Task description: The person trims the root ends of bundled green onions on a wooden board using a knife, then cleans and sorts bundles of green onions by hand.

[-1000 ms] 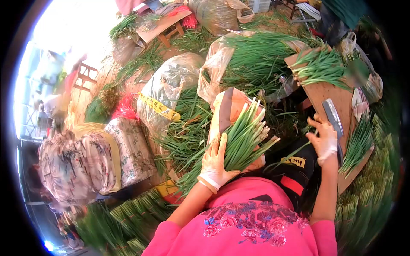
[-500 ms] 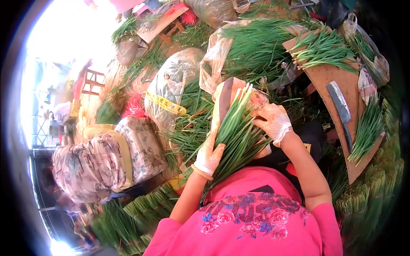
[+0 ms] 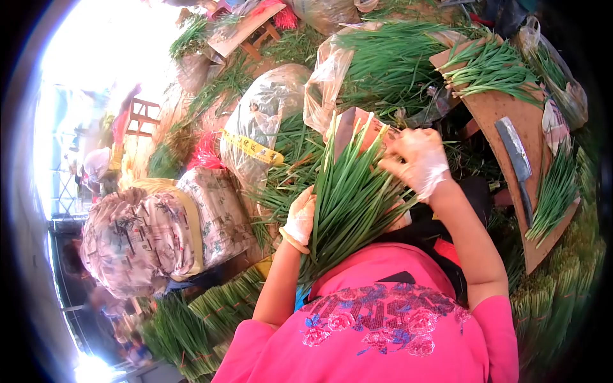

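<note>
Close before person's pink top (image 3: pixel 396 332), head view: bunch of green stalks (image 3: pixel 348 191), tilted, pale ends toward right hand (image 3: pixel 418 159). Left hand (image 3: pixel 302 217) against bunch's left edge, fingers partly hidden; can't tell if clamped. Right hand curled at upper right edge; can't tell if stalk pinched. Strip of room between right forearm (image 3: pixel 472 236) and inner edge of brown board (image 3: pixel 486 112), knife (image 3: pixel 514 150) lying on it. Left side tighter: loose greens (image 3: pixel 290 188) just beside left hand, patterned bundle (image 3: pixel 143 239) near left forearm (image 3: pixel 278 284).
</note>
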Action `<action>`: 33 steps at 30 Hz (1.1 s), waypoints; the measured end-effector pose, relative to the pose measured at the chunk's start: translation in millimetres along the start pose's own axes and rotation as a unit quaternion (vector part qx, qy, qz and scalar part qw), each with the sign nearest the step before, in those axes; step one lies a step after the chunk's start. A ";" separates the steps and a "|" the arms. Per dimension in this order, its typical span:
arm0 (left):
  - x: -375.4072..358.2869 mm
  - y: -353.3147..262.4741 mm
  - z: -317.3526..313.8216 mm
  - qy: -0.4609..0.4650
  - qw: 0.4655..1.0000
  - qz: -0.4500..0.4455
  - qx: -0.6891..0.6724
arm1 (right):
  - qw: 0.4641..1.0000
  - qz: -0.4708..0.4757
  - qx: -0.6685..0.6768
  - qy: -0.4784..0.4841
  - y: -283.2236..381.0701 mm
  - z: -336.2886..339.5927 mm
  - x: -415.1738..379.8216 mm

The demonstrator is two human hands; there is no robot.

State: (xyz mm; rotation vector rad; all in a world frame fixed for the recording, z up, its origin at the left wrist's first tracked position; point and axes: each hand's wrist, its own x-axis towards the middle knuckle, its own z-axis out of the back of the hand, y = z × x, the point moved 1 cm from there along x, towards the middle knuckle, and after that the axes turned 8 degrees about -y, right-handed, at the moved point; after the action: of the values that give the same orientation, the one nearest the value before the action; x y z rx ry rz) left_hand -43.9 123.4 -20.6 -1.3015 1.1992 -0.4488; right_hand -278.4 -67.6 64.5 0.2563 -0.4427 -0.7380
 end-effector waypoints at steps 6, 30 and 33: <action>-18.3 -32.1 -45.4 0.024 0.965 -0.183 0.184 | 0.997 0.018 -0.033 0.070 18.3 -56.5 8.6; -3.6 -20.6 -37.8 -0.043 0.998 0.005 -0.052 | 0.983 0.134 0.085 -0.094 35.4 -52.3 29.2; 0.6 -19.6 -33.5 -0.044 0.998 0.013 -0.051 | 0.972 0.161 0.155 -0.080 36.8 -48.8 26.2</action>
State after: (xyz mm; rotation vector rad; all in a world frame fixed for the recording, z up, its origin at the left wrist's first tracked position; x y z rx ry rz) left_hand -65.4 101.0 2.6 -1.3769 1.1763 -0.3117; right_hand -216.4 -56.1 43.3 0.4079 -0.7352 -0.3701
